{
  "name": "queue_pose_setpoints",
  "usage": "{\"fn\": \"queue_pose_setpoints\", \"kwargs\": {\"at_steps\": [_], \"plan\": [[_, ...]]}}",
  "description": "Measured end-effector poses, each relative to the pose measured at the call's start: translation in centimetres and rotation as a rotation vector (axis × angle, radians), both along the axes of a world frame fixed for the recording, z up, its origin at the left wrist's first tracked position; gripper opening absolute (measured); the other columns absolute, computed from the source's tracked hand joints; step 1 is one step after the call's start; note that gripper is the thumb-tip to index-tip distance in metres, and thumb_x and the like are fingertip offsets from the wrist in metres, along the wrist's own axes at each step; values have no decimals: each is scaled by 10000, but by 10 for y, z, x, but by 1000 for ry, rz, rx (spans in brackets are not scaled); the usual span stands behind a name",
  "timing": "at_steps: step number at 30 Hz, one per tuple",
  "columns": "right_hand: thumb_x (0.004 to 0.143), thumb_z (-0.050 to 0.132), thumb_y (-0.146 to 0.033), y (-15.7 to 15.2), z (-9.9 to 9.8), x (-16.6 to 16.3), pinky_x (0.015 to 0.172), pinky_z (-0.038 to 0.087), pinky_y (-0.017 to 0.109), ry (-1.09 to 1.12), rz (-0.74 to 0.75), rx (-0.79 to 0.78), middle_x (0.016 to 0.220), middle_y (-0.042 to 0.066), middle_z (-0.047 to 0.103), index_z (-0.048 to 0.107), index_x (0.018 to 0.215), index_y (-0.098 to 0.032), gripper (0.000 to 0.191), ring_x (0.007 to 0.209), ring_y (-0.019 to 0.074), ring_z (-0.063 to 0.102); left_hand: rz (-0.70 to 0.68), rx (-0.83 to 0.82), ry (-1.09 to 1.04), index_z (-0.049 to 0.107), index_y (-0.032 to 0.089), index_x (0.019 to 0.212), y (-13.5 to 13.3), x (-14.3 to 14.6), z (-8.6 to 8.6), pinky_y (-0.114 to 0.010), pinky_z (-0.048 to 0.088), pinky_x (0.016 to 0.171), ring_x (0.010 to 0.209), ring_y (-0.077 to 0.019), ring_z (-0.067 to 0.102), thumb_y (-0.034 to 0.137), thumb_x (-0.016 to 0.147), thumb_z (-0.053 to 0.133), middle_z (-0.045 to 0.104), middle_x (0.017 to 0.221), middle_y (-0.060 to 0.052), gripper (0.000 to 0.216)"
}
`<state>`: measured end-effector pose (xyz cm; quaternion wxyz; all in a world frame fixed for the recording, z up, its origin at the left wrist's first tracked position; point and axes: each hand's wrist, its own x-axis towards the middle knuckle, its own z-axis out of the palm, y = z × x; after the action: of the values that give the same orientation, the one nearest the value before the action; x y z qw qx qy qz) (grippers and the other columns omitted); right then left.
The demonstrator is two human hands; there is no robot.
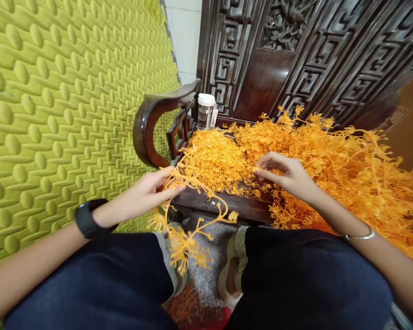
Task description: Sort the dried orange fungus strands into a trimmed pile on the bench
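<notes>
My left hand (149, 189) is closed around a branched orange plastic stem (189, 236), whose thin twigs hang down over the gap between the knees. Thumb and fingertips of my right hand (291, 178) pinch a small orange plastic piece (257, 169), partly hidden by the fingers. Between and beyond the hands lies a low pile of small loose orange pieces (213, 156) on a dark wooden bench seat (223, 206). To the right, a larger heap of tangled orange stems (354, 160) rises beside and behind my right hand.
A curved wooden armrest (146, 121) stands at the left, with a clear white-lidded jar (205, 110) behind the pile. The carved wooden backrest (261, 78) bounds the far side. A yellow textured panel (72, 114) fills the left. Reddish-brown stems (186, 305) lie below, between the legs.
</notes>
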<state>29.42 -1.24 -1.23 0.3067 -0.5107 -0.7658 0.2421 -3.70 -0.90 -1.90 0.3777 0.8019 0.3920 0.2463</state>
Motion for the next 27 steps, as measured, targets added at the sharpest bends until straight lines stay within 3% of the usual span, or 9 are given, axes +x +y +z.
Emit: {"fn": "queue_pose_setpoints", "kwargs": {"at_steps": [3,6,11,14,16,19,22,24,27], "plan": [[808,594,-369,7,-1,-7,705,472,314,-14,5,59,791,39,599,560,854,-196,183,726,147,565,81,-34,-159,531,125,935,-1,12,10,-165,341,466,554,-58,403,302,833,542,499,723,20,205],[788,605,-347,15,-3,-13,712,480,310,-16,-10,95,794,41,619,581,847,-188,172,722,143,575,120,-60,-236,513,130,943,-1,18,13,-158,303,409,495,-44,364,307,839,540,463,667,43,207],[707,654,-320,34,-13,-25,569,483,304,176,-244,-14,631,25,588,573,759,-162,185,531,131,565,99,-50,-260,510,137,910,1,26,9,-162,282,388,478,-38,327,311,839,549,423,643,55,192],[661,665,-261,51,-24,-25,645,515,338,283,-355,-12,646,35,599,597,754,-159,154,591,156,597,86,-32,-260,519,134,918,2,29,8,-165,269,383,482,-35,325,313,840,550,428,662,50,197],[635,665,-234,61,-31,-23,731,522,372,340,-392,8,744,55,634,625,839,-153,223,663,170,613,81,-40,-266,516,133,928,3,32,8,-168,260,379,474,-33,319,318,844,547,431,658,52,205],[604,672,-226,71,-39,-20,832,507,426,407,-362,-28,1036,104,640,599,1083,-151,490,787,194,633,76,-68,-277,498,138,933,4,35,8,-174,255,381,459,-33,310,313,849,545,429,627,62,199],[602,656,-203,75,-44,-18,890,489,440,371,-272,-99,1335,147,468,567,1158,-161,565,921,221,629,54,-74,-292,492,144,930,5,40,7,-180,264,391,452,-36,317,305,854,539,392,591,76,184],[627,633,-204,75,-46,-17,908,482,438,329,-243,-99,1414,149,364,557,1169,-167,548,978,231,615,43,-65,-291,495,143,930,6,42,8,-186,269,398,453,-41,318,303,857,531,361,575,82,179],[693,601,-243,74,-50,-16,905,484,436,279,-197,-80,1395,141,360,504,1242,-193,560,1063,256,579,42,-56,-270,501,140,946,6,45,8,-196,279,417,471,-49,320,311,860,524,356,580,78,193]]}}
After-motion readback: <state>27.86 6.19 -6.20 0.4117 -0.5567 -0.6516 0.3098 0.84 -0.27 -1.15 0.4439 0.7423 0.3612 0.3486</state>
